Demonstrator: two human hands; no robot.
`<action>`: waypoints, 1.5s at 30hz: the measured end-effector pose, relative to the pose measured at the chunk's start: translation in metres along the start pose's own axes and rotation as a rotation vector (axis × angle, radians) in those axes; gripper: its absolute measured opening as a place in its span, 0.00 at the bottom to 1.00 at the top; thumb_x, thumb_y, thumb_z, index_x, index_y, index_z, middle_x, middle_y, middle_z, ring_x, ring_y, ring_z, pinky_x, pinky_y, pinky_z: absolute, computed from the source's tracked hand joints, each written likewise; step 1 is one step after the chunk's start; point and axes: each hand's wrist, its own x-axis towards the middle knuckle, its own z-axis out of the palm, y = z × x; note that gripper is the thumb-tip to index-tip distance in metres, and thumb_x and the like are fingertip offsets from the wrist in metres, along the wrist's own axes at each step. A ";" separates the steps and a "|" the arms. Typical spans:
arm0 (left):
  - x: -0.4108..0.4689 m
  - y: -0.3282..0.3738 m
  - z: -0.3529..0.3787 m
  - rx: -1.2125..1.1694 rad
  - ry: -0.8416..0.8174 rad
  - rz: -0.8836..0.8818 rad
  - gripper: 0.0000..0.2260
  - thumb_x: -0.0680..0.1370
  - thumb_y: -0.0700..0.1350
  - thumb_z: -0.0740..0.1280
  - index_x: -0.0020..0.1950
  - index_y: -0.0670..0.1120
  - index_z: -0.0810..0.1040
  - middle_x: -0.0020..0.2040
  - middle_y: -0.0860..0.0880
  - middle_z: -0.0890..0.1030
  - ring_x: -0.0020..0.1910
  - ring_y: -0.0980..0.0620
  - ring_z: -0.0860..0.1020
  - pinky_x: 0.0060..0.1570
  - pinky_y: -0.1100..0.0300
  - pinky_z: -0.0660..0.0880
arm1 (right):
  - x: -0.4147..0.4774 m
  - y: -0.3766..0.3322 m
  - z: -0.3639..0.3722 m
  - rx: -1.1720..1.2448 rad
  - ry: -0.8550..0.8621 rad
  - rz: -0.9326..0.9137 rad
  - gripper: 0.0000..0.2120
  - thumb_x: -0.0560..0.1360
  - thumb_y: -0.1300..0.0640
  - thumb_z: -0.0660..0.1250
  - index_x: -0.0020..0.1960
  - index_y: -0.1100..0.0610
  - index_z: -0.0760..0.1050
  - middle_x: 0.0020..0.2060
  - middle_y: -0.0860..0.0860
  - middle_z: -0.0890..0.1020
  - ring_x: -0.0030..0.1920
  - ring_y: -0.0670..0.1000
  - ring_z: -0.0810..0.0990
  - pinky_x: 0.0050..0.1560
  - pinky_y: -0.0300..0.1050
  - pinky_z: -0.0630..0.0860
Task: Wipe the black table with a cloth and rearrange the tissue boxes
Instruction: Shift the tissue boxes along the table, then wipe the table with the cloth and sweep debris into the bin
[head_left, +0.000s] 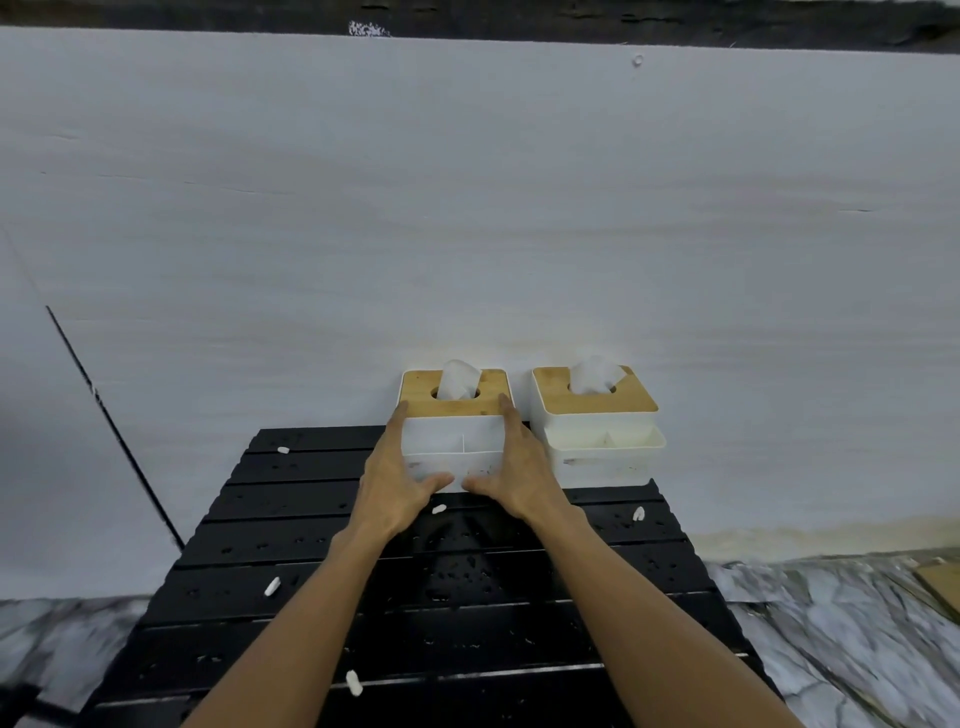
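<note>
The left hand (397, 470) and the right hand (511, 467) clasp the left white plastic tissue box with a light wooden lid (453, 434) between them. Each palm lies flat against one side wall, fingers stretched toward the far end and reaching the lid's edge, thumbs curled under the near front so their tips almost meet. Both hands are open only as wide as the box. Both forearms are bare.

This box is rectangular, with a white tissue standing out of an oval slot in the lid and open, divided compartments in its near half. It sits at the far edge of the black slatted table (291, 545), against the pale wall (467, 208). Just to its right, apart by a narrow gap, stands a second white tissue box with a wooden lid (597, 431), same shape, turned slightly askew, tissue also poking up.

The tabletop is made of glossy dark planks running left to right, speckled with water droplets. Small white crumpled scraps (271, 586) lie scattered on it, near the hands and toward the near edge. Grey-and-white marbled floor (831, 623) shows on either side of the table.
</note>
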 end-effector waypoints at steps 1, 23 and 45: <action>-0.003 0.003 -0.003 0.006 -0.001 -0.003 0.48 0.64 0.51 0.80 0.76 0.63 0.54 0.65 0.53 0.75 0.61 0.50 0.76 0.60 0.47 0.77 | -0.003 -0.003 -0.002 0.000 -0.002 0.002 0.59 0.66 0.50 0.81 0.81 0.48 0.42 0.72 0.56 0.67 0.71 0.57 0.69 0.69 0.52 0.70; -0.244 0.052 -0.038 0.320 -0.096 0.095 0.17 0.80 0.48 0.64 0.69 0.46 0.74 0.69 0.49 0.74 0.72 0.49 0.67 0.71 0.51 0.64 | -0.255 0.003 -0.083 -0.186 0.040 0.061 0.25 0.83 0.49 0.61 0.77 0.54 0.63 0.72 0.54 0.72 0.71 0.56 0.71 0.67 0.54 0.73; -0.330 0.025 -0.023 0.599 -0.312 0.120 0.51 0.65 0.73 0.22 0.80 0.52 0.55 0.81 0.52 0.51 0.80 0.51 0.45 0.76 0.55 0.41 | -0.333 0.038 -0.050 -0.513 -0.088 0.284 0.32 0.82 0.36 0.43 0.83 0.47 0.43 0.82 0.58 0.45 0.81 0.67 0.43 0.80 0.61 0.43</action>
